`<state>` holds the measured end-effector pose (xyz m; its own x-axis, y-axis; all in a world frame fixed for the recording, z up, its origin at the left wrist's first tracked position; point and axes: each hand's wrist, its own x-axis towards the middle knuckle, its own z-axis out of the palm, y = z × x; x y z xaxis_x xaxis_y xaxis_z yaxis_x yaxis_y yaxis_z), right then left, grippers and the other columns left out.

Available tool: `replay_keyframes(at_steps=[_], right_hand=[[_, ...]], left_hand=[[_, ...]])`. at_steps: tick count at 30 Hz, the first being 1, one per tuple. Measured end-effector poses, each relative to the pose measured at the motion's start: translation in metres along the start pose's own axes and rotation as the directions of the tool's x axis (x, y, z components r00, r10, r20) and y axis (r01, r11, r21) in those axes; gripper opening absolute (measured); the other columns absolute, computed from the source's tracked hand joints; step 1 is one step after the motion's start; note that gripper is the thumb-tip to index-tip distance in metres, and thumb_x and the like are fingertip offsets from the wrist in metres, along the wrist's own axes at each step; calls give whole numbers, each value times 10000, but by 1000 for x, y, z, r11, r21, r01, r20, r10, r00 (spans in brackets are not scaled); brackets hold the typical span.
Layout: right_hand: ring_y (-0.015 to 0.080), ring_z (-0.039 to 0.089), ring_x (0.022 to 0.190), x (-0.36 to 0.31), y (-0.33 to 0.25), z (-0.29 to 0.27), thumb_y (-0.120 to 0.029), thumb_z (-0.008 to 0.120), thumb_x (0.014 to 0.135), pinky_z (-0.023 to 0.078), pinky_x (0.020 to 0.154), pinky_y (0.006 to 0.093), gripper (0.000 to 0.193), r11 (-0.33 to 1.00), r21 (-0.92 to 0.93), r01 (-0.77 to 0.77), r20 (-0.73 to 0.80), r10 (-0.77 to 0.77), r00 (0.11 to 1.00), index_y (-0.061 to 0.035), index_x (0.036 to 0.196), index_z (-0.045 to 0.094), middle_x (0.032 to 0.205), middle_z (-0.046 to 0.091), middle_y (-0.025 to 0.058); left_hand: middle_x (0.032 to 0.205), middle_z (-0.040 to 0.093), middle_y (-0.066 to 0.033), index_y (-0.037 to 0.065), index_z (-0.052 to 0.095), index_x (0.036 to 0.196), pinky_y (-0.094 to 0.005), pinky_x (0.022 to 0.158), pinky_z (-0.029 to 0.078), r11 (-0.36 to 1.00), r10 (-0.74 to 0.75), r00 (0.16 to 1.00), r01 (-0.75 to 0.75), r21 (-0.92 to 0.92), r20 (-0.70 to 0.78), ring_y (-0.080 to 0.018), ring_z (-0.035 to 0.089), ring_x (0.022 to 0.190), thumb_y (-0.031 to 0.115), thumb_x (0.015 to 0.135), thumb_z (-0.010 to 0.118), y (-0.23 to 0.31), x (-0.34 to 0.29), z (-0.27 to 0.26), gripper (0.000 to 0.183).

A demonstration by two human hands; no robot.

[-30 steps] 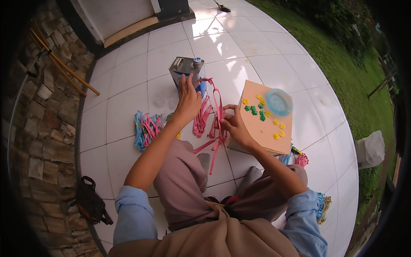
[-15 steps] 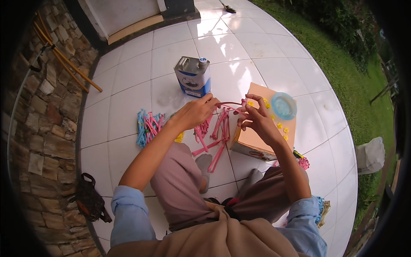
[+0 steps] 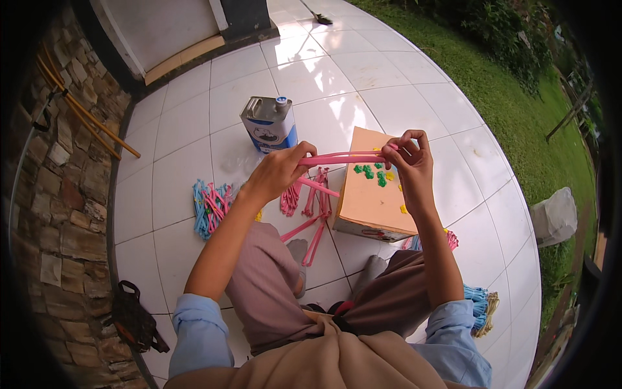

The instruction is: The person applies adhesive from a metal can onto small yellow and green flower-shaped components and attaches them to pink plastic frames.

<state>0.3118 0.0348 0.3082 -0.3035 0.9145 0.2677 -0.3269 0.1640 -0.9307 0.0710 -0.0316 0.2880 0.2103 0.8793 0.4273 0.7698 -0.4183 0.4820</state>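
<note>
Between my two hands a pink strip (image 3: 346, 158) is stretched nearly level, doubled into two strands, with another pink length slanting down from my left fingers. My left hand (image 3: 275, 174) pinches its left end, and my right hand (image 3: 414, 162) pinches the other end between thumb and fingertips, over the box. Below them is a peach-topped box (image 3: 369, 214) with small green flower-shaped pieces (image 3: 381, 178) and yellow flower-shaped pieces (image 3: 390, 176) on it. More pink strips (image 3: 311, 227) lie on the tiles between my legs and the box.
A blue-and-white metal can (image 3: 269, 124) stands beyond my left hand. Blue and pink bundles (image 3: 210, 207) lie at left, with blue and tan bundles (image 3: 478, 308) at right. A dark bag (image 3: 137, 314) rests by the stone wall (image 3: 71, 253); grass borders the tiles.
My hands have drawn apart, and the pink strip is straighter. The green pieces now show on the box, while the blue bowl has gone from sight behind my right hand.
</note>
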Motion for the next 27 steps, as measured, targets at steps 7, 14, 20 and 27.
replay_keyframes(at_steps=[7, 14, 20, 27], right_hand=[[137, 567, 828, 2, -13, -10, 64, 611, 781, 480, 754, 267, 394, 969, -147, 199, -23, -204, 979, -47, 1035, 331, 851, 558, 80], [155, 563, 884, 2, -18, -22, 150, 530, 784, 465, 836, 285, 376, 841, -407, 356, -74, -419, 905, -49, 1031, 329, 884, 553, 94], [164, 567, 890, 2, -15, -40, 133, 539, 793, 470, 839, 286, 368, 862, -356, 362, -85, -416, 906, -47, 1043, 337, 897, 551, 95], [174, 574, 880, -10, -18, -84, 103, 572, 791, 490, 827, 315, 393, 939, -266, 218, -54, -241, 969, -49, 1071, 342, 867, 562, 94]], left_hand=[[724, 493, -27, 89, 426, 947, -184, 459, 320, 744, -263, 955, 112, -659, -134, -67, 369, 501, 242, 970, 374, 3, 14, 17, 163], [857, 539, -23, 110, 335, 848, -172, 482, 320, 524, -284, 946, 289, -801, 155, -15, 392, 572, 158, 860, 602, 30, 25, 5, 271], [879, 537, -29, 122, 318, 778, -166, 572, 402, 605, -215, 954, 296, -739, 206, 9, 458, 655, 50, 804, 641, 29, 31, 21, 333], [882, 540, -7, 122, 334, 764, -168, 567, 393, 508, -196, 930, 368, -778, 312, 1, 425, 638, 62, 804, 646, 54, 44, 38, 320]])
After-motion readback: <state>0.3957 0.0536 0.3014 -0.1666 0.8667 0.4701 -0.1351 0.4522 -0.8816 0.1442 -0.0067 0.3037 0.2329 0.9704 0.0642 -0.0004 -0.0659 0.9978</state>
